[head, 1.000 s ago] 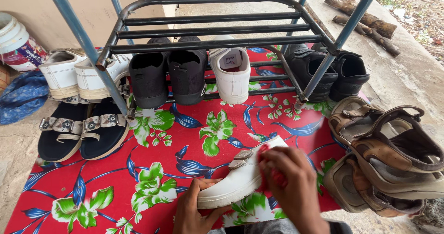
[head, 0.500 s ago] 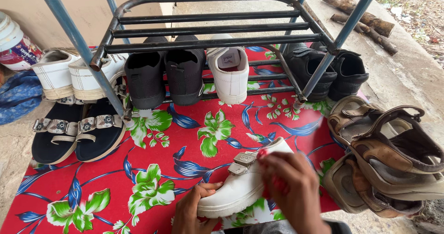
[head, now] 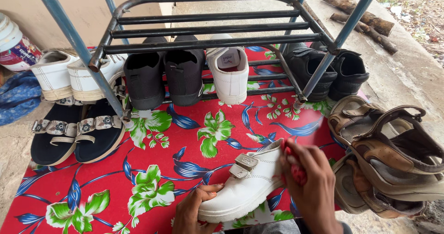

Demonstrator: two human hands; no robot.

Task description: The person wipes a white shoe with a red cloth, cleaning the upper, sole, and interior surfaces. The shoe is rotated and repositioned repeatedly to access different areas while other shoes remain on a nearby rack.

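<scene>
A white shoe (head: 247,183) with two strap fasteners lies tilted on a red floral cloth (head: 152,169). My left hand (head: 194,211) grips it at the toe, near the bottom edge. My right hand (head: 312,183) is closed on a red rag (head: 296,171) and presses it against the shoe's heel end. Its matching white shoe (head: 229,70) stands on the lower bars of a metal shoe rack (head: 208,42) behind.
The rack also holds black shoes (head: 164,74). More black shoes (head: 330,70) stand at its right. White sneakers (head: 69,74) and black sandals (head: 76,132) lie left. Brown sandals (head: 384,155) are piled right. A blue cloth (head: 18,97), a bucket (head: 14,42) and logs (head: 365,19) lie around.
My right hand with the red rag has slid right, from the strap area to the heel end. The shoe has shifted a little, showing both straps.
</scene>
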